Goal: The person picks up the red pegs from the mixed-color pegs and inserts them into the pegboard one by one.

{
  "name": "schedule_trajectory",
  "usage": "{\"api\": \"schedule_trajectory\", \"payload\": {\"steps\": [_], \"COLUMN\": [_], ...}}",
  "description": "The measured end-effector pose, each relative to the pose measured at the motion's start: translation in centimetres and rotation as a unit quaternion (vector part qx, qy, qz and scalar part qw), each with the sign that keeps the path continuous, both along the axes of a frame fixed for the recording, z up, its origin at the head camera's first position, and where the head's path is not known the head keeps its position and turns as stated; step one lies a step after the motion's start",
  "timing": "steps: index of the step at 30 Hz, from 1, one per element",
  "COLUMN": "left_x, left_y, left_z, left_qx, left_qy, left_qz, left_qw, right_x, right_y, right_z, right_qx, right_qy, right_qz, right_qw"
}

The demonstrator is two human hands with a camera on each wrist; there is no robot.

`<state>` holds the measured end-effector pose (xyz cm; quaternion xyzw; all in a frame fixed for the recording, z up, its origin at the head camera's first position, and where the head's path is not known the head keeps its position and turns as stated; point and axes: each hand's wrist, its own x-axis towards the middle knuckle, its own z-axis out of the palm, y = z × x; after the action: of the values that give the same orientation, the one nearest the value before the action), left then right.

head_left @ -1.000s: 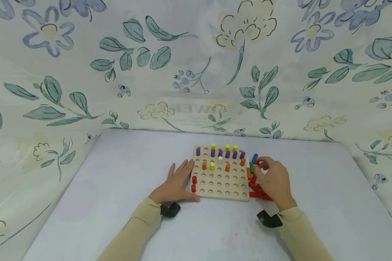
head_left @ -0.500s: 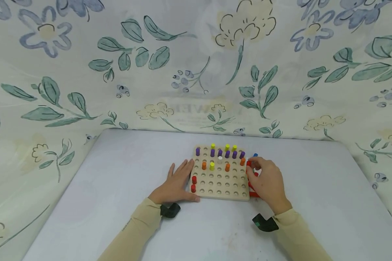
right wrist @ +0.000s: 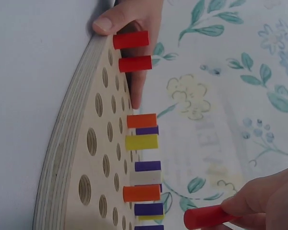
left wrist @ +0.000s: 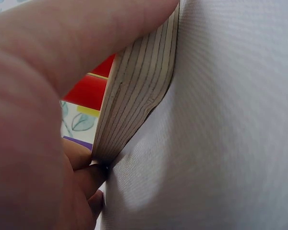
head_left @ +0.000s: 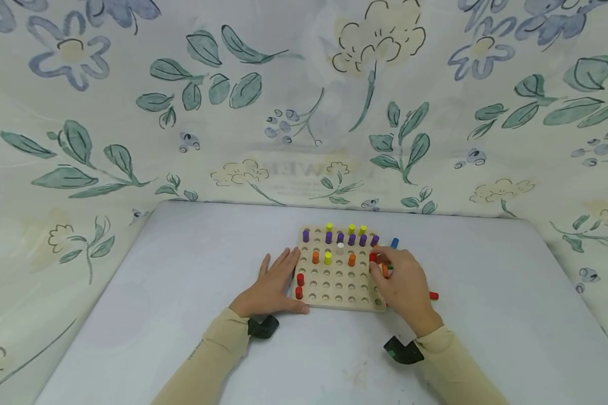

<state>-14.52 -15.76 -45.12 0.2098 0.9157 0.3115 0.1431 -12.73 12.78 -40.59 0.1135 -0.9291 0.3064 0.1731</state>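
A wooden peg board (head_left: 326, 301) with rows of round holes lies on the table. My left hand (head_left: 271, 288) rests spread against its left edge, thumb along the front left corner. Pinched between my right hand's (head_left: 404, 287) thumb and fingers is a red peg (right wrist: 204, 218), held above the board's right side. In the right wrist view this peg is apart from the board. Two red pegs (head_left: 300, 279) stand in the left column. Orange pegs (head_left: 352, 260), yellow pegs (head_left: 329, 227), purple pegs (head_left: 306, 236) and a white peg (head_left: 340, 247) stand farther back.
Loose pegs lie right of the board, partly hidden by my right hand: a blue peg (head_left: 394, 243), an orange peg (head_left: 385, 271) and a red peg (head_left: 433, 296) show. A flowered cloth (head_left: 294, 169) hangs behind the white table (head_left: 192, 253).
My right hand has moved left with the red peg, from the loose pile to over the board's right side. The left hand has stayed in place against the board.
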Motion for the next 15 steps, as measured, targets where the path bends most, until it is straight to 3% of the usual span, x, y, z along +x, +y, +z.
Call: {"api": "schedule_trajectory", "payload": {"steps": [10,15], "left_x": [0.0,0.0], "left_y": [0.0,0.0], "left_z": [-0.1,0.0], "left_qx": [0.000,0.001], "left_qy": [-0.002,-0.002], "left_qz": [-0.002,-0.002], "left_qw": [1.0000,1.0000], "right_x": [-0.2,-0.2], "right_y": [-1.3,-1.8], "right_z": [-0.3,-0.4], "right_qx": [-0.017,-0.006], "right_qy": [-0.027,-0.018], "right_qz": [0.052,0.067], "right_qw": [0.9981,0.9976]}}
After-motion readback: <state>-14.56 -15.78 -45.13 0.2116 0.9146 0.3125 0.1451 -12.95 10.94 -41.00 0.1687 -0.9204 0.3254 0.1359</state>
